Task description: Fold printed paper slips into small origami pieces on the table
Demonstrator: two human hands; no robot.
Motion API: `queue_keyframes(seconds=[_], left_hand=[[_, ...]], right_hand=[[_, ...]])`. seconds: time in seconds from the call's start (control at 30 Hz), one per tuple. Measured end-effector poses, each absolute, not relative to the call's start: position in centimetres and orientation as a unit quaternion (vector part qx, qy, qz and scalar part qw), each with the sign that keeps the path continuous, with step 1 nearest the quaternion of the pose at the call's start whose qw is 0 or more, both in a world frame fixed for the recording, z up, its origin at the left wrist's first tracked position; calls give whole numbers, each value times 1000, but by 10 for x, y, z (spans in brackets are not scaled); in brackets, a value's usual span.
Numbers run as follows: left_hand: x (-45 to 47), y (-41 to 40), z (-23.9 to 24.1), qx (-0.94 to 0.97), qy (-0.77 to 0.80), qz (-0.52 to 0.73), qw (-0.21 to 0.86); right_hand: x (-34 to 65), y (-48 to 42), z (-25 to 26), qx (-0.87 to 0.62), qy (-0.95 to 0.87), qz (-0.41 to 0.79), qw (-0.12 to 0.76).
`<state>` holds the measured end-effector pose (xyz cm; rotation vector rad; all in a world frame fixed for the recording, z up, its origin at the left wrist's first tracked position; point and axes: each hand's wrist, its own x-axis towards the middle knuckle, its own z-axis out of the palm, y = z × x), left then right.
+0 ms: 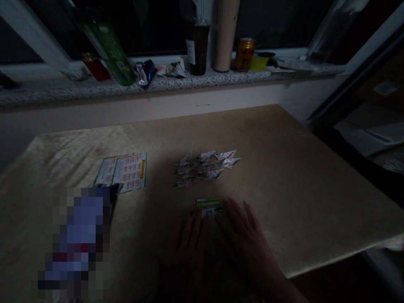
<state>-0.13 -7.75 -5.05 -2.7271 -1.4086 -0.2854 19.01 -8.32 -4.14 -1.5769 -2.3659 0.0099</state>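
Observation:
A small piece of printed paper with a green top edge (208,206) lies on the wooden table (299,176) near its front. My left hand (188,248) lies flat with fingers stretched out, fingertips on the paper's lower left. My right hand (244,235) lies flat too, its fingers spread and pressing the paper's right side. Just beyond the paper sits a heap of several small folded paper pieces (206,168).
A printed flyer (124,171) lies at the left of the table, with a blurred-out object (75,240) in front of it. The stone windowsill (176,82) behind holds a dark bottle (197,48), a cardboard tube (225,33), a can (244,54), a green packet (109,46) and wrappers.

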Motion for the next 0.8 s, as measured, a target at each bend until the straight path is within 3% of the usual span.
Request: queue_keyframes(seconds=[0.53, 0.8], left_hand=[[-5, -78, -46, -888, -450, -87, 45], [-6, -76, -50, -889, -433, -134, 64]], right_hand=[[193, -87, -42, -548, -825, -60, 123], [186, -86, -38, -538, -825, -77, 153]])
